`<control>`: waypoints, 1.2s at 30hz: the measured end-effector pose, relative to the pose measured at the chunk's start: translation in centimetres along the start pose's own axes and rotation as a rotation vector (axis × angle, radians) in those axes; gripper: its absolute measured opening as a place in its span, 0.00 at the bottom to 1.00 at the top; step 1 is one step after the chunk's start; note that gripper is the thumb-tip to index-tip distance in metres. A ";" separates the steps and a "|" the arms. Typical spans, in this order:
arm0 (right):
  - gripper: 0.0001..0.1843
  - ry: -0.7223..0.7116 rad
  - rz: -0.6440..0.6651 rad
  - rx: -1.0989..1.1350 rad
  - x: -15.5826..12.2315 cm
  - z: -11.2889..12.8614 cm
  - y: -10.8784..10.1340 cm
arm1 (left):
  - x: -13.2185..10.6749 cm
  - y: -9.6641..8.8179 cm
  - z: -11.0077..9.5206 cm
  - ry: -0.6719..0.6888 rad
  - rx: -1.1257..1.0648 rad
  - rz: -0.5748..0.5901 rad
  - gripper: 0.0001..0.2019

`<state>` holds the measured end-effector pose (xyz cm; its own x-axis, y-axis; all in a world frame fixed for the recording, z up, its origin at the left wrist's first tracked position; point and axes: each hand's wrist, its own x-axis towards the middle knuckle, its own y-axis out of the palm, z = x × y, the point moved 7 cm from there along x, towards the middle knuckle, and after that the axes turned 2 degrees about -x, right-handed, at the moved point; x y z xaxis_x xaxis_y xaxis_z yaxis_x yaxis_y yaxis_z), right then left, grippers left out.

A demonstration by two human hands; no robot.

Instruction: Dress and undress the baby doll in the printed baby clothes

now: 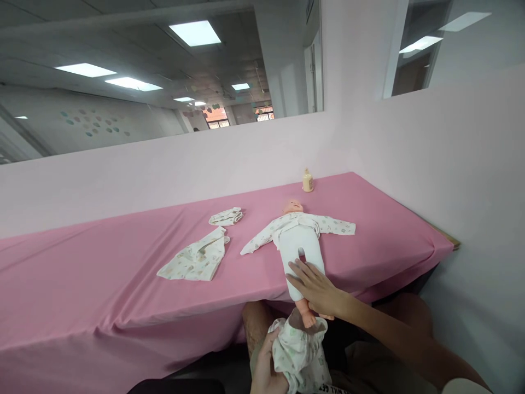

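A baby doll [298, 235] in a white patterned top lies on its back on the pink table cover [102, 273], its feet past the front edge. My right hand [314, 287] rests flat on the doll's legs, fingers spread. My left hand [264, 369], below the table edge, grips a bunched white patterned garment [299, 353] gathered around the doll's feet.
A flat piece of patterned baby clothing [197, 260] and a smaller folded one [225, 217] lie left of the doll. A small cream bottle [307, 180] stands by the pink back wall. A pale wall closes the right side.
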<state>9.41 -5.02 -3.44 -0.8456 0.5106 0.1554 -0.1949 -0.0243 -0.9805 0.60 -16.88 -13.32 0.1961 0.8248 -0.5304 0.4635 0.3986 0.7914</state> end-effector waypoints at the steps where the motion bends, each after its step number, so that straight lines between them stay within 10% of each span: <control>1: 0.50 -0.006 -0.003 -0.003 0.0 0.1 0.0 | 0.0 0.0 0.0 -0.001 0.000 0.003 0.15; 26: 0.48 -0.088 -0.044 0.015 -0.2 0.7 -0.2 | -0.4 1.8 0.3 0.000 -0.061 0.102 0.09; 36: 0.28 -0.199 -0.026 0.066 -0.2 1.9 -2.8 | -0.1 0.8 0.7 0.006 -0.008 0.124 0.13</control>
<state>9.16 -6.68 -0.47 -0.9201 0.3322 0.2074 -0.2443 -0.0730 -0.9669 1.59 -16.97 -12.81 0.2461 0.8705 -0.4262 0.4289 0.2965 0.8533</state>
